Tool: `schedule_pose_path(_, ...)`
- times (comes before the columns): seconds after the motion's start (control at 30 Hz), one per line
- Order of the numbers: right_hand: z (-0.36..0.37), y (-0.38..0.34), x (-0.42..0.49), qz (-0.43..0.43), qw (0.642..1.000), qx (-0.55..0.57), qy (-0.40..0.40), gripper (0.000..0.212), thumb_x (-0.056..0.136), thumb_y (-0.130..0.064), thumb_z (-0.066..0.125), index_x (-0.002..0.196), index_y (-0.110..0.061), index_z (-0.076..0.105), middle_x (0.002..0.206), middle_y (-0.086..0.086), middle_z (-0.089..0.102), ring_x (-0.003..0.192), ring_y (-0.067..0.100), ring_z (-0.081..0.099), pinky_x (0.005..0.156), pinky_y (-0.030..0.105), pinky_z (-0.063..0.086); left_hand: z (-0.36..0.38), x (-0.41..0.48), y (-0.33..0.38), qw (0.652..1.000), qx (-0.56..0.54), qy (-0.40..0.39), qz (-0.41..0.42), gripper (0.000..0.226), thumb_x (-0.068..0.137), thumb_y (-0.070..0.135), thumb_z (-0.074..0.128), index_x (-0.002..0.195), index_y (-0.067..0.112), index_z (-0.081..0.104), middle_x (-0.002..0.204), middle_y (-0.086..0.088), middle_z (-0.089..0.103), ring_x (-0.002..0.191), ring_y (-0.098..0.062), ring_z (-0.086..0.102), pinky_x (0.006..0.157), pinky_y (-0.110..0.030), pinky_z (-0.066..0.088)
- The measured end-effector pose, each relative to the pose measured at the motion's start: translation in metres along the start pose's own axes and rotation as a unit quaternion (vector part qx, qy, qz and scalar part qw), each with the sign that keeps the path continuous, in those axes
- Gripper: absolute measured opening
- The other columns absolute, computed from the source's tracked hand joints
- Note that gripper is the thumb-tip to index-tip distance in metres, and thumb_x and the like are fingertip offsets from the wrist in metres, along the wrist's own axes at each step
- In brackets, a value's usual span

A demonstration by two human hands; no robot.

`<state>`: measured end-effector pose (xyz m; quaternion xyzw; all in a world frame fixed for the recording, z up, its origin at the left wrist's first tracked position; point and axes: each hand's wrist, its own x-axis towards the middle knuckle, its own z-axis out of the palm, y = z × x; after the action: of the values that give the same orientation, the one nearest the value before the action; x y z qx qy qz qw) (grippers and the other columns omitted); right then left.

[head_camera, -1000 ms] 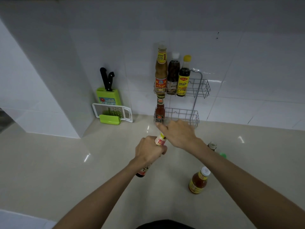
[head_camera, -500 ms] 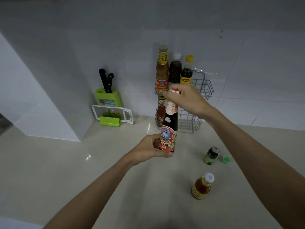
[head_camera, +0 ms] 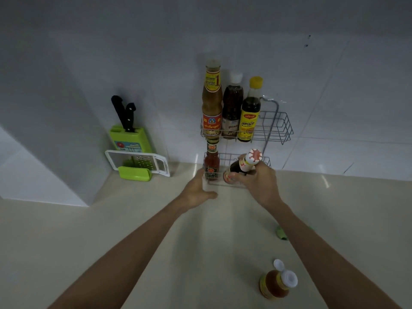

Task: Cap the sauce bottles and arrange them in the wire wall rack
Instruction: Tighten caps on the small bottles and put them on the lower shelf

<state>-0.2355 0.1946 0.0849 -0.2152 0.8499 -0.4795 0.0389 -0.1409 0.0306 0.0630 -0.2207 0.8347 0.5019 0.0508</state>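
My right hand is wrapped around a dark sauce bottle, red-and-white cap on, tilted into the lower basket of the wire rack. My left hand is at the basket's front left corner, fingers on the wire; can't tell if it's gripping. A red sauce bottle stands upright just left of the one I'm holding. Three bottles stand in the upper basket. On the counter, near me, an amber bottle with its flip lid open. A green thing peeks out behind my right forearm.
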Motion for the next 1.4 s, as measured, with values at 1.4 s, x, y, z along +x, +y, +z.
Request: schedule_pose_path(1.4, -0.027, 0.107, -0.053, -0.137, 0.979, -0.13, -0.082, 0.039, 0.083, 0.01, 0.053, 0.114, -0.01, 0.065, 0.106, 0.009, 0.072, 0.097, 0.02, 0.07, 0.084, 0.035, 0.056, 0.062, -0.008, -0.056, 0.998, -0.049, 0.03, 0.02, 0.067, 0.088, -0.009, 0.05, 0.147, 0.02, 0.036, 0.153, 0.0, 0.041, 0.144, -0.017, 0.035, 0.11, -0.024, 0.029)
